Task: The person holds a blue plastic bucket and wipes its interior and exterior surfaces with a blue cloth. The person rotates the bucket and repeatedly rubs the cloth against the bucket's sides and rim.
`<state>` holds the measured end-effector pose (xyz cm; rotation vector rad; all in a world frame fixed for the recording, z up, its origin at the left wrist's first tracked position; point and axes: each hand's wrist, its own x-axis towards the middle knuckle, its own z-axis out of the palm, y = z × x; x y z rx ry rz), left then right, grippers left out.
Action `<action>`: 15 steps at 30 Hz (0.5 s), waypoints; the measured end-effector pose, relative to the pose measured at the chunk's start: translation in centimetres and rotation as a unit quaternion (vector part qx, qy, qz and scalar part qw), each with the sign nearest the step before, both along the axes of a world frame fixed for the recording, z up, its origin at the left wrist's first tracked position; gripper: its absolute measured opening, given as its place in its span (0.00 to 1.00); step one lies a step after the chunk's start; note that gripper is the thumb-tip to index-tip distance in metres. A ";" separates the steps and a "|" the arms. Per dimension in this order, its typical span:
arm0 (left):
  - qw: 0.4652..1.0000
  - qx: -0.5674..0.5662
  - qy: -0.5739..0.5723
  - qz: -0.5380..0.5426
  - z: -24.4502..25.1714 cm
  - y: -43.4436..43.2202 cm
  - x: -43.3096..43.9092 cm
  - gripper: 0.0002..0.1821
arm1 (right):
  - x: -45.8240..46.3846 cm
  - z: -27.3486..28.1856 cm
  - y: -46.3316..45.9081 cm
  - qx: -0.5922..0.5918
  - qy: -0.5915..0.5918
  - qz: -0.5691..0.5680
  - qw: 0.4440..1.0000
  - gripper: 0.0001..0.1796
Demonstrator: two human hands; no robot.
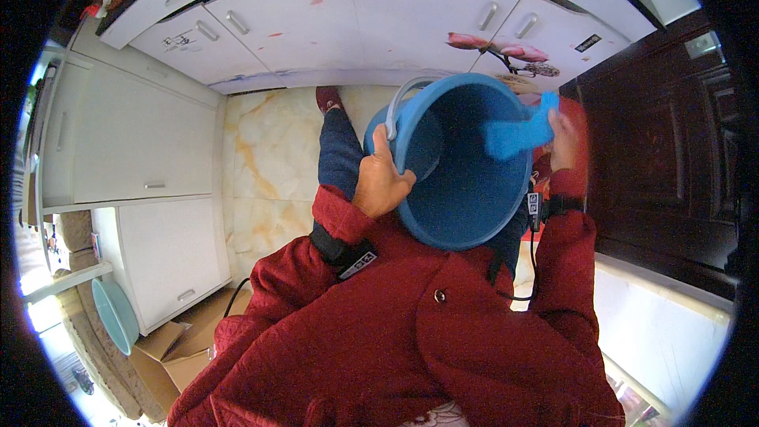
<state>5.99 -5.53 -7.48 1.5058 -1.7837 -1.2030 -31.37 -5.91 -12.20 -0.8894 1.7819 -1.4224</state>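
Observation:
A large blue plastic bucket (465,207) is tilted in front of my body, its mouth facing up towards me. My left hand (385,181) grips its left rim, with the thumb near the light grey handle (396,108). On the right, my right hand (562,139) holds a bright blue cloth (516,133), blurred, which reaches over the right rim into the bucket's mouth. The bucket's inside looks dark, and its bottom shows no clear object.
White cabinets (409,12) with a flower print stand ahead, and a dark wooden panel (646,160) is at the right. White cabinets (142,136), an open cardboard box (172,362) and a pale green basin (115,314) are at the left. Something red lies behind my right hand.

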 end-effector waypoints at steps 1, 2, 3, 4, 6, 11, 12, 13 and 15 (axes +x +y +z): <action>1.000 0.006 -0.002 -0.002 0.1 0.0 0.0 0.41 | 1.2 2.3 -0.8 -0.053 0.034 0.026 0.998 0.20; 1.000 -0.001 -0.001 -0.005 0.2 0.0 -0.1 0.41 | 2.9 4.4 -1.4 -0.048 0.052 0.035 0.997 0.20; 1.000 -0.002 -0.005 -0.005 0.3 0.0 -0.2 0.41 | 4.8 6.5 -2.1 -0.058 0.077 0.059 0.994 0.20; 1.000 -0.004 -0.009 -0.006 0.4 0.0 -0.2 0.41 | 6.7 8.5 -2.6 -0.080 0.104 0.092 0.987 0.19; 1.000 -0.014 0.003 -0.018 0.3 0.0 -0.4 0.42 | 10.5 11.8 -2.5 -0.081 0.209 0.172 0.959 0.19; 0.996 -0.079 0.022 -0.043 -0.6 -0.1 -1.0 0.43 | 20.4 12.1 -2.1 -0.227 0.397 0.310 0.834 0.13; 0.991 -0.116 0.050 -0.047 -0.8 -0.1 -1.2 0.43 | 21.8 11.6 -2.3 -0.242 0.419 0.310 0.818 0.13; 0.984 -0.153 0.078 -0.049 -1.0 -0.2 -1.4 0.44 | 22.7 11.2 -2.4 -0.263 0.440 0.312 0.800 0.12; 0.988 -0.125 0.066 -0.056 -0.9 -0.2 -1.5 0.45 | 23.1 10.7 -3.0 -0.246 0.480 0.292 0.790 0.12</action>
